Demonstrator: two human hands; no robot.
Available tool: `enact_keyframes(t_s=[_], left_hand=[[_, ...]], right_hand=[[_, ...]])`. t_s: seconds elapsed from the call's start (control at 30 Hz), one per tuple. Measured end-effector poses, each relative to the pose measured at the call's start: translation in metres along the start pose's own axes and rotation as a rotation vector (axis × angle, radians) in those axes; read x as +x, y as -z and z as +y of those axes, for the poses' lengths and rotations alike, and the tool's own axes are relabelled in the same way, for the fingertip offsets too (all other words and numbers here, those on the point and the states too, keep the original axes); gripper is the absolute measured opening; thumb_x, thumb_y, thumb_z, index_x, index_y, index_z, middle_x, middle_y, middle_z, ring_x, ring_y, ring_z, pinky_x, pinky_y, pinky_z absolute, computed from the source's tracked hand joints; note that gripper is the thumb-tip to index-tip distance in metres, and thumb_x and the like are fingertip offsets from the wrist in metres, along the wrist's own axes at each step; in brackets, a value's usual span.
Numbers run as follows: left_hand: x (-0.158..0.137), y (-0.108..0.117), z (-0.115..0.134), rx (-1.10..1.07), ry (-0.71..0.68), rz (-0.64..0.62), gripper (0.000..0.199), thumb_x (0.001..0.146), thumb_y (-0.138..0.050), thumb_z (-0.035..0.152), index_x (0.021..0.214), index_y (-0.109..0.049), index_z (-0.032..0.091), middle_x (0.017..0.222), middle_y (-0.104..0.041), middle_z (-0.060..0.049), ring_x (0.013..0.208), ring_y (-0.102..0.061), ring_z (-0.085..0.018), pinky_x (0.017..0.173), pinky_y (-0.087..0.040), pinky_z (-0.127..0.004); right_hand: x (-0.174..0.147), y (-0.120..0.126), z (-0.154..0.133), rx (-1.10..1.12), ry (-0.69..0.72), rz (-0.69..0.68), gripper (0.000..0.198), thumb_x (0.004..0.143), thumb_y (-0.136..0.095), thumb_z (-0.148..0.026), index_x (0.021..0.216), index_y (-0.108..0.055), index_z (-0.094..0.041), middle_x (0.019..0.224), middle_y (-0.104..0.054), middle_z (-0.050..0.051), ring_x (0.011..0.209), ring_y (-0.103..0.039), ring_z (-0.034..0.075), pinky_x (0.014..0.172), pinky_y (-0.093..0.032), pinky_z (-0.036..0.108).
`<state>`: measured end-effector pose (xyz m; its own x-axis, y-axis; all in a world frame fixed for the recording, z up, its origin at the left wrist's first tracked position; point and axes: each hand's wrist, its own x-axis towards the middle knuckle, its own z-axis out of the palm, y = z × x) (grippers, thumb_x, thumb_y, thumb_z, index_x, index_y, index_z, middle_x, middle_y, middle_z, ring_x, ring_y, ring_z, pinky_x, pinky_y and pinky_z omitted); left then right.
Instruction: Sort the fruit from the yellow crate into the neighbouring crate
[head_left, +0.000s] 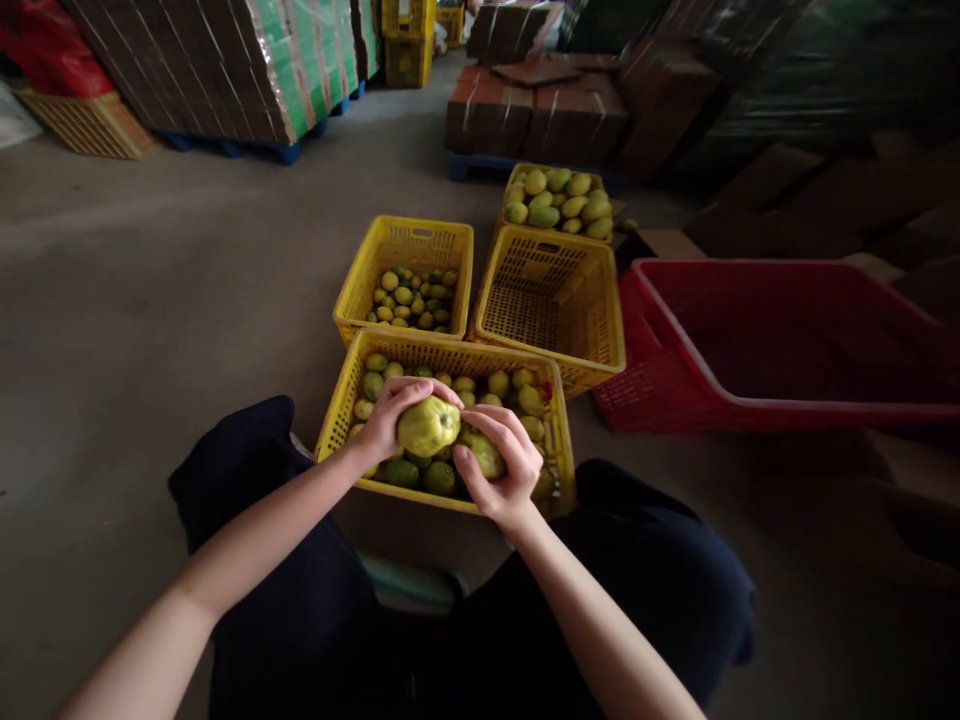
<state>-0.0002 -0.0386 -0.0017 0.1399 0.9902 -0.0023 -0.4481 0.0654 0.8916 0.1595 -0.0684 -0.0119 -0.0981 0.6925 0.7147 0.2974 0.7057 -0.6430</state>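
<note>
My left hand (394, 412) is closed round a yellow-green fruit (429, 428), ribbed and papaya-like, with its end knob turned towards my right side. Another fruit of the same kind (482, 455) is in my right hand (508, 455), its fingers curled over the top and thumb in front. Both hands are close together, above a yellow plastic crate (450, 350) between my knees. Inside that crate lie several green and yellow fruits (401, 472), partly hidden by my hands.
Beyond stand a yellow crate (346, 290) part filled with smaller-looking fruits, a bare yellow crate (616, 320), and one heaped with fruit (559, 205). A red crate (652, 390) is at the right. Bundled cardboard (491, 110) and wrapped stacks (300, 60) on pallets stand farther back.
</note>
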Motion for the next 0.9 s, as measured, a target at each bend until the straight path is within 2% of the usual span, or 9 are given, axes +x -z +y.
enact_keyframes(t_s=[0.13,0.23,0.33,0.43,0.5,0.6,0.7,0.8,0.9], left_hand=[[0.005,-0.003,-0.005,0.000,-0.002,-0.023,0.033,0.078,-0.066,0.045,0.067,-0.076,0.016,0.073,-0.073,-0.008,0.076,-0.070,-0.023,0.076,-0.053,-0.033],[0.011,-0.007,-0.008,-0.058,0.046,-0.024,0.031,0.077,-0.065,0.042,0.068,-0.076,0.015,0.074,-0.074,-0.007,0.072,-0.069,-0.021,0.076,-0.054,-0.031],[0.020,-0.012,-0.013,-0.255,0.248,0.026,0.031,0.080,-0.059,0.038,0.073,-0.075,0.013,0.076,-0.075,-0.009,0.075,-0.071,-0.022,0.075,-0.055,-0.031],[0.030,-0.021,-0.022,-0.511,0.422,0.181,0.029,0.081,-0.050,0.030,0.080,-0.074,0.013,0.085,-0.076,-0.010,0.090,-0.072,-0.024,0.083,-0.057,-0.035],[0.035,-0.027,-0.028,-0.602,0.479,0.267,0.028,0.080,-0.048,0.025,0.086,-0.073,0.013,0.088,-0.076,-0.009,0.096,-0.072,-0.024,0.088,-0.057,-0.034],[0.038,-0.033,-0.034,-0.648,0.517,0.267,0.034,0.078,-0.048,0.022,0.100,-0.073,0.013,0.089,-0.076,-0.007,0.096,-0.072,-0.022,0.086,-0.057,-0.030],[0.038,-0.032,-0.037,-0.665,0.548,0.232,0.042,0.080,-0.048,0.027,0.111,-0.070,0.012,0.086,-0.075,-0.006,0.089,-0.072,-0.021,0.080,-0.057,-0.030],[0.038,-0.026,-0.040,-0.652,0.590,0.225,0.040,0.080,-0.049,0.033,0.105,-0.071,0.011,0.081,-0.073,-0.006,0.082,-0.071,-0.022,0.074,-0.056,-0.032],[0.037,-0.022,-0.044,-0.599,0.609,0.246,0.023,0.078,-0.055,0.030,0.087,-0.068,0.014,0.070,-0.068,-0.005,0.078,-0.070,-0.023,0.072,-0.056,-0.033]], right_hand=[[-0.002,0.004,0.003,-0.062,0.039,0.024,0.029,0.083,-0.064,-0.018,0.112,-0.067,-0.021,0.097,-0.071,0.010,0.085,-0.069,0.025,0.073,-0.058,0.040],[-0.002,0.005,0.002,-0.059,-0.020,0.042,0.026,0.084,-0.064,-0.021,0.111,-0.066,-0.022,0.098,-0.071,0.009,0.087,-0.069,0.025,0.076,-0.058,0.040],[0.001,0.001,0.007,-0.044,-0.213,0.088,0.019,0.089,-0.061,-0.027,0.107,-0.065,-0.023,0.097,-0.071,0.006,0.088,-0.068,0.023,0.080,-0.056,0.039],[0.006,-0.006,0.023,-0.082,-0.424,0.166,0.018,0.093,-0.059,-0.035,0.105,-0.065,-0.023,0.100,-0.071,0.005,0.091,-0.067,0.022,0.085,-0.055,0.039],[0.007,-0.010,0.037,-0.129,-0.483,0.185,0.021,0.095,-0.056,-0.040,0.103,-0.066,-0.023,0.103,-0.070,0.007,0.096,-0.065,0.023,0.089,-0.053,0.041],[0.006,-0.011,0.052,-0.193,-0.495,0.163,0.032,0.100,-0.043,-0.045,0.108,-0.066,-0.023,0.108,-0.067,0.009,0.102,-0.063,0.024,0.093,-0.052,0.044],[-0.001,-0.009,0.057,-0.237,-0.456,0.097,0.042,0.102,-0.033,-0.047,0.125,-0.059,-0.024,0.121,-0.061,0.012,0.113,-0.060,0.026,0.100,-0.049,0.049],[-0.008,-0.006,0.055,-0.296,-0.355,-0.027,0.049,0.099,-0.038,-0.052,0.138,-0.050,-0.024,0.134,-0.053,0.014,0.125,-0.052,0.031,0.106,-0.044,0.055],[-0.013,-0.006,0.053,-0.374,-0.279,-0.138,0.057,0.093,-0.046,-0.058,0.140,-0.049,-0.024,0.140,-0.047,0.016,0.128,-0.047,0.036,0.106,-0.042,0.062]])
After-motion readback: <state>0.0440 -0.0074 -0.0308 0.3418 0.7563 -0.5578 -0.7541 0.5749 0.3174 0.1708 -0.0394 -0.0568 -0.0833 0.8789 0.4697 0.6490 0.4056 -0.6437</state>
